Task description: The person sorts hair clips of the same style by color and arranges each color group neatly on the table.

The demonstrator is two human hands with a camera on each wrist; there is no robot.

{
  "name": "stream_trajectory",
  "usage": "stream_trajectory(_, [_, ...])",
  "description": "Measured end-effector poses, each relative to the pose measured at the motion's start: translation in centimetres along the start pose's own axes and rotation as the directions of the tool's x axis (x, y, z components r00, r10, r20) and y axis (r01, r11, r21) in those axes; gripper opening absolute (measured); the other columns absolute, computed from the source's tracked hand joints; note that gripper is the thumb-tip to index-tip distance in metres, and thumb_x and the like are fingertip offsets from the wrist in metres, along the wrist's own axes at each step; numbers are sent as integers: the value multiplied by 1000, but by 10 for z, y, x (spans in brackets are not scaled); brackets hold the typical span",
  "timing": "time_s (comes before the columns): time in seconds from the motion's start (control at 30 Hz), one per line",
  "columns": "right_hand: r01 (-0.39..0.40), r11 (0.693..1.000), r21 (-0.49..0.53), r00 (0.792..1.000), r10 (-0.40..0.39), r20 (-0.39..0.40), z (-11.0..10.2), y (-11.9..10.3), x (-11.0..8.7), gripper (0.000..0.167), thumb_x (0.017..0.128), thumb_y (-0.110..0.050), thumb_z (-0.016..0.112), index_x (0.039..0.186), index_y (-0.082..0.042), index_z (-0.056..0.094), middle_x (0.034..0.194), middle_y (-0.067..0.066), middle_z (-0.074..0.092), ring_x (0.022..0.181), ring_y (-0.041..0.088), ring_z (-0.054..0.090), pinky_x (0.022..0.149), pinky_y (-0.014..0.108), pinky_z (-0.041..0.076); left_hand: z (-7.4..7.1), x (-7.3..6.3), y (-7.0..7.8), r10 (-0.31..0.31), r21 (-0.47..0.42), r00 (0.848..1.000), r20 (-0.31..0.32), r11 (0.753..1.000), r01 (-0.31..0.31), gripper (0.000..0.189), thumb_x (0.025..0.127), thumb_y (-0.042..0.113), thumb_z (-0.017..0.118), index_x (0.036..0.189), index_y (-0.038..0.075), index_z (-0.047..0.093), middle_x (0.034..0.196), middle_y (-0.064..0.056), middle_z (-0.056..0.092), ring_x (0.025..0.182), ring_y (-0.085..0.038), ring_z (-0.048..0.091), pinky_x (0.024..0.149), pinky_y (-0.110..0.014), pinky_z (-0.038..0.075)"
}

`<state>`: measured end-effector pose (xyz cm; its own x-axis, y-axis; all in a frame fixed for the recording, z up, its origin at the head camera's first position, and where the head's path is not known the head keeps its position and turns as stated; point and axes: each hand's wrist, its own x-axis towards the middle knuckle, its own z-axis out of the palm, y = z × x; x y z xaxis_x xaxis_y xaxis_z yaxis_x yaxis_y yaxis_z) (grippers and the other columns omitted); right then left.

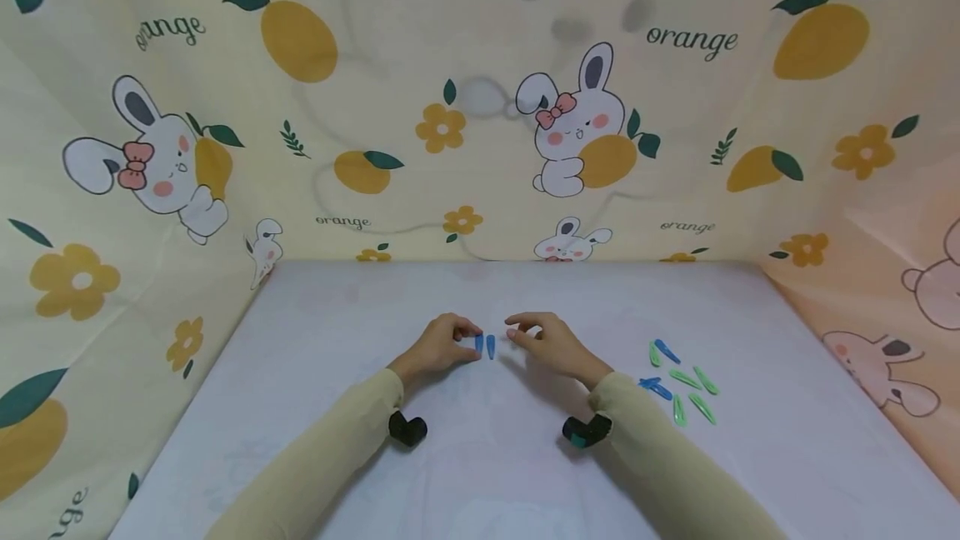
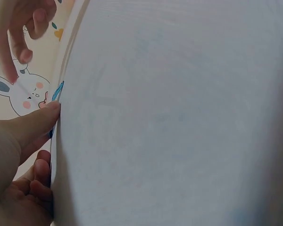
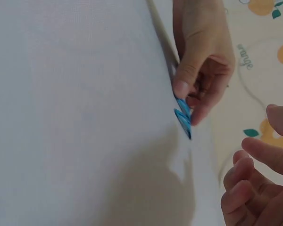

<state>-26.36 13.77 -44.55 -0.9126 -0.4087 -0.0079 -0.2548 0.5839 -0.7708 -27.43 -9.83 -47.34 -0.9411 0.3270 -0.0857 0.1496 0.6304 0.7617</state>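
Between the left hand's thumb and forefinger is a blue snap hair clip, pinched at its two ends. Just right of it, a second blue hair clip lies side by side with the first on the white table. In the right wrist view, this second clip sits right beside the left hand. To the right of the pair, the right hand hovers with nothing in it, its fingers loosely bent and apart.
On the right of the white table lies a loose group of hair clips: several green clips and a few blue clips. A printed cloth with rabbits and oranges rises behind the table and along both sides.
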Motion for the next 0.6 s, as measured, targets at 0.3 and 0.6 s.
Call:
stream_trajectory(0.3, [23, 1000, -13, 1000, -23, 14, -27, 3, -24, 37, 100, -25, 63, 130, -4, 65, 114, 14, 67, 64, 15, 52, 60, 25, 45, 0, -1, 0, 7, -3, 1000, 11, 1000, -7, 35, 86, 16, 81, 119, 9, 73, 116, -8, 63, 103, -19, 53, 96, -37, 46])
stream_trajectory(0.6, [19, 999, -37, 1000, -19, 1, -57, 17, -48, 38, 101, -25, 63, 131, -2, 64, 118, 18, 68, 77, 30, 65, 62, 28, 53, 0, -1, 0, 11, -10, 1000, -1, 1000, -11, 34, 85, 16, 82, 118, 9, 73, 116, -8, 62, 103, -20, 53, 97, -39, 46])
